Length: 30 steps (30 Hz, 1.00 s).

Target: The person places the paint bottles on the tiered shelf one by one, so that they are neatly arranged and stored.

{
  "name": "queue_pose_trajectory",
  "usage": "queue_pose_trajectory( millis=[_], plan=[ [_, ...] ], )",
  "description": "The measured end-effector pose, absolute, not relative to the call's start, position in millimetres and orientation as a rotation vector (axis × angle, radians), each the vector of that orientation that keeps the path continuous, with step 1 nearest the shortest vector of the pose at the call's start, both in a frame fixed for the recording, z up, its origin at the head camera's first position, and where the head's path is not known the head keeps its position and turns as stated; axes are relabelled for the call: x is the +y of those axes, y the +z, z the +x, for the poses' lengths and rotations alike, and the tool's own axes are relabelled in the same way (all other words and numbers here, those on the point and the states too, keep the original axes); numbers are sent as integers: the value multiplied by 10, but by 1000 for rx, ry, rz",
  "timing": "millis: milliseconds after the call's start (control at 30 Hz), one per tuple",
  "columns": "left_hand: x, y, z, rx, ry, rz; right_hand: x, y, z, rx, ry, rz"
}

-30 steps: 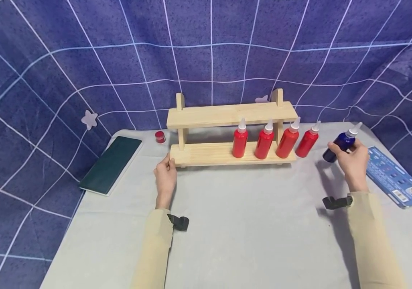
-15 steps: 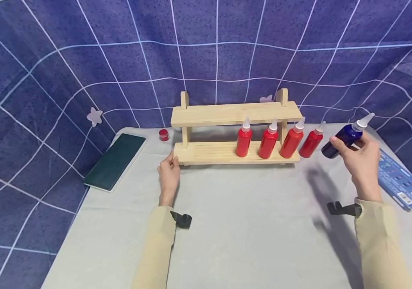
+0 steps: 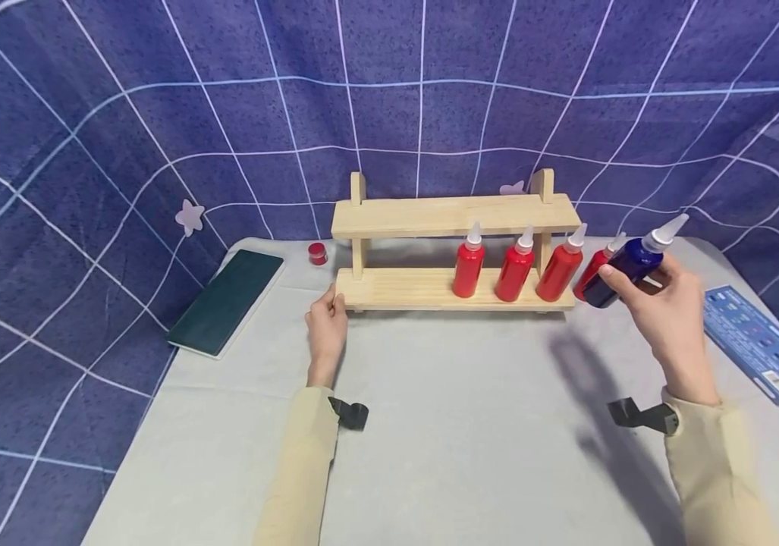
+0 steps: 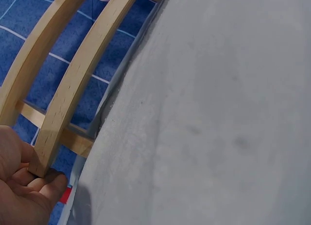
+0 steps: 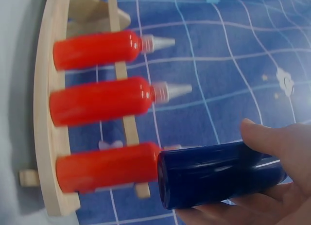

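Head view: the right hand (image 3: 676, 322) is holding a dark blue bottle (image 3: 628, 267) above the surface (image 3: 464, 425), thumb and fingers grasping its body; the bottle is tilting, its white nozzle pointing up and away to the right. It is partly covering a red bottle (image 3: 592, 273) that is standing just past the near end of a wooden rack (image 3: 403, 290). Three more red bottles (image 3: 514, 274) are standing in a row on the lower board, toward that same end. The left hand (image 3: 327, 330) is gripping the opposite end of the lower board. A small red jar (image 3: 317, 253) and a dark green book-like item (image 3: 228, 302) are lying to the left; a blue printed packet (image 3: 764, 345) is lying to the right. A grid-lined blue cloth (image 3: 389, 114) is hanging behind. Left wrist view: the fingers (image 4: 52, 187) are curling under the board's end, pinching it. Right wrist view: the fingers are wrapping the blue bottle, its base facing the rack and overlapping the nearest red bottle; contact between the two, cannot tell. The hand is hiding the blue bottle's nozzle here.
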<state>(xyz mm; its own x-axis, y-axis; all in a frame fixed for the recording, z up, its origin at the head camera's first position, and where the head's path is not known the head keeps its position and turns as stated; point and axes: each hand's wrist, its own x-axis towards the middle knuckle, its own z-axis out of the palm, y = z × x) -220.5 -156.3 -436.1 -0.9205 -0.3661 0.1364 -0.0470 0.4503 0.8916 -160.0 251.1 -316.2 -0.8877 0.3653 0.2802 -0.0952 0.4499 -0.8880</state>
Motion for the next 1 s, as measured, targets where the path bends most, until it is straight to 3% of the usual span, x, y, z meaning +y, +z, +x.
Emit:
queue_pose_trajectory(
  millis=[1000],
  plan=[
    [-1561,-4367,-2201,-2388,-1438,367,1565,-3250,-1484,-2437,1478,225]
  ],
)
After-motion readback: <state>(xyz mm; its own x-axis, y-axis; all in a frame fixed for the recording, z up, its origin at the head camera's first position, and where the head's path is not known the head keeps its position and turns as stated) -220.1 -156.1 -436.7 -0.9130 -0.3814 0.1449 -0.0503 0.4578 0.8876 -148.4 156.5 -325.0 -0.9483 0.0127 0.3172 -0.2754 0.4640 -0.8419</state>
